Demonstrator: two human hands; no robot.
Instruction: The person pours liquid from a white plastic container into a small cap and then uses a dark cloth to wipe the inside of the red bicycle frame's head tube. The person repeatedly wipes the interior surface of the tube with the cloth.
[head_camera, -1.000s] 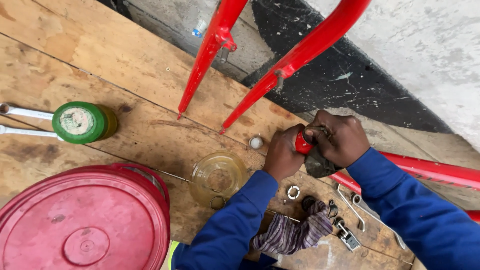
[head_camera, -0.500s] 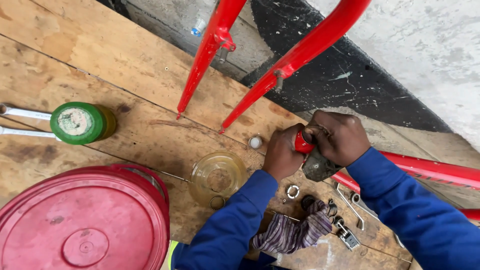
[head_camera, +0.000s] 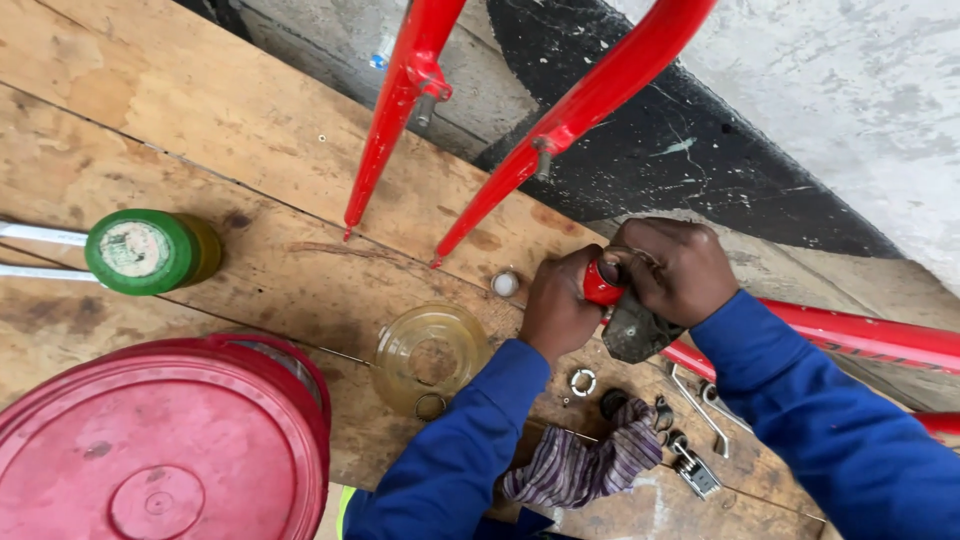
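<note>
A green-capped bottle (head_camera: 150, 250) is lying on its side at the left of the wooden tabletop (head_camera: 250, 130), its cap facing the camera and carrying a round, pale, worn label (head_camera: 133, 248); the amber body is showing just behind the cap. A large red lidded bucket (head_camera: 160, 440) is sitting at the lower left corner, its round lid scuffed and dusty. A clear, yellowish plastic jar (head_camera: 430, 355) is lying just right of the bucket, open mouth toward the camera.
</note>
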